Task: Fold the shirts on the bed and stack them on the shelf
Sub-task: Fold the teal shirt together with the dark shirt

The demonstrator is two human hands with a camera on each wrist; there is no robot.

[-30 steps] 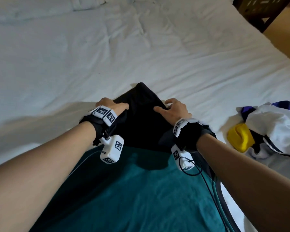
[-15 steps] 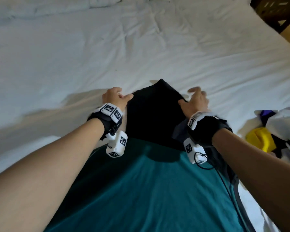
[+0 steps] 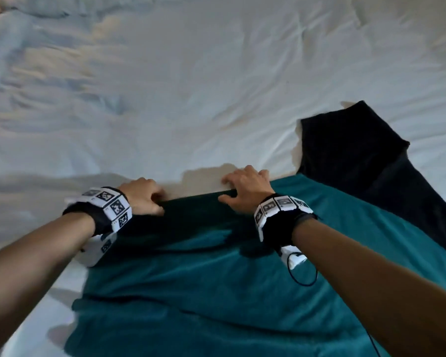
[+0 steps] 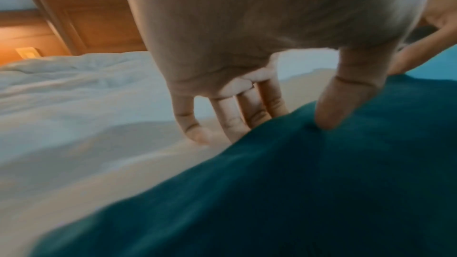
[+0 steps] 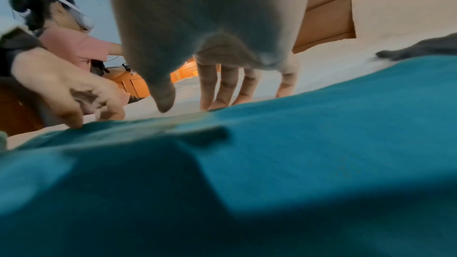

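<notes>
A teal shirt (image 3: 216, 292) lies spread on the white bed, with a black sleeve part (image 3: 358, 155) sticking out at its far right. Both hands are at the shirt's far edge, side by side. My left hand (image 3: 146, 198) pinches that edge. In the left wrist view its thumb (image 4: 329, 108) presses on top of the teal fabric (image 4: 321, 183) while the fingers go down behind it. My right hand (image 3: 242, 186) has straight fingers whose tips touch the sheet at the edge, and in the right wrist view its thumb (image 5: 164, 103) hovers just above the teal cloth (image 5: 296, 163).
The rumpled white sheet (image 3: 191, 86) stretches far ahead and to the left. A wooden headboard (image 4: 86, 20) and a pillow (image 5: 400, 13) stand at the bed's end. A person in a pink top (image 5: 74, 46) is beyond the bed's side.
Both hands have left the black sleeve and moved left to the teal shirt's far edge. The view has swung left, so the pile of clothes on the right is out of sight.
</notes>
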